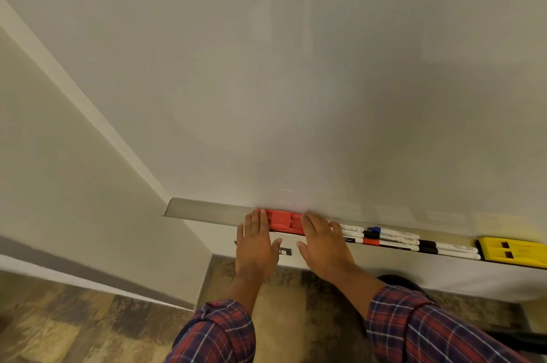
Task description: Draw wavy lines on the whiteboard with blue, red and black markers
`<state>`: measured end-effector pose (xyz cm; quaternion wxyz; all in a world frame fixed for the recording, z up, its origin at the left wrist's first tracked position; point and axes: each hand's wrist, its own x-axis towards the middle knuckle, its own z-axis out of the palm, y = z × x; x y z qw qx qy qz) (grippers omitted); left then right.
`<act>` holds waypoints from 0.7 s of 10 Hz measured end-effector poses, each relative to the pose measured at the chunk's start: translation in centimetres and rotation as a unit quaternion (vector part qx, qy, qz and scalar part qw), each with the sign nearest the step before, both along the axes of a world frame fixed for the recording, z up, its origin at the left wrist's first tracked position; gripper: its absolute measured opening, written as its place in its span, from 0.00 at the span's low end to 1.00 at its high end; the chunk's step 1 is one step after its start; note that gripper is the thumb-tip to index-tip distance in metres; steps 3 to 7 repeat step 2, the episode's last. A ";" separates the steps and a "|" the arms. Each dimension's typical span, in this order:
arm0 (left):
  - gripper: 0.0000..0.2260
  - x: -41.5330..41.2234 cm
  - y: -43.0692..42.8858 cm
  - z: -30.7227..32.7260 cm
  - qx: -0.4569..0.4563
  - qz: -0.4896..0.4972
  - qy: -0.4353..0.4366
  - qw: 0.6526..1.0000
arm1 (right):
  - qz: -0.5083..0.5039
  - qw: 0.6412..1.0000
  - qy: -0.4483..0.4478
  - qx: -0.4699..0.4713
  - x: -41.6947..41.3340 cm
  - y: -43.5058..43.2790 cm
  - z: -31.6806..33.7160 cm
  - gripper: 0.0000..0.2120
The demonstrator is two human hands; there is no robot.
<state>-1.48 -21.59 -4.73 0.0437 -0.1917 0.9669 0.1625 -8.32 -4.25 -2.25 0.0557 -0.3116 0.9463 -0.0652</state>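
Note:
The whiteboard (296,81) fills the upper view and bears no marks. Along its lower edge runs a metal tray (201,210). Several markers lie in a row in the tray: one with a blue cap (375,229), one with a red cap (370,241), and black-capped ones (427,246). My left hand (256,242) lies flat with straight fingers at the left end of a red eraser (282,222). My right hand (324,241) lies flat at the eraser's right end, covering the nearest marker ends.
A yellow eraser (513,251) sits at the right end of the tray. A beige wall (74,170) stands to the left. Patterned carpet (88,330) lies below. A dark object (399,281) shows under the tray behind my right forearm.

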 end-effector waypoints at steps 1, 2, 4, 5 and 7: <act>0.39 0.3 1.4 1.1 -0.035 -0.027 -0.011 0.999 | -0.002 1.000 0.008 -0.011 0.3 1.6 0.6 0.36; 0.42 0.9 4.3 2.6 -0.086 -0.063 0.003 0.994 | -0.005 0.999 0.043 -0.010 0.5 4.5 1.4 0.39; 0.42 0.9 4.3 2.6 -0.086 -0.063 0.003 0.994 | -0.005 0.999 0.043 -0.010 0.5 4.5 1.4 0.39; 0.42 0.9 4.3 2.6 -0.086 -0.063 0.003 0.994 | -0.005 0.999 0.043 -0.010 0.5 4.5 1.4 0.39; 0.42 0.9 4.3 2.6 -0.086 -0.063 0.003 0.994 | -0.005 0.999 0.043 -0.010 0.5 4.5 1.4 0.39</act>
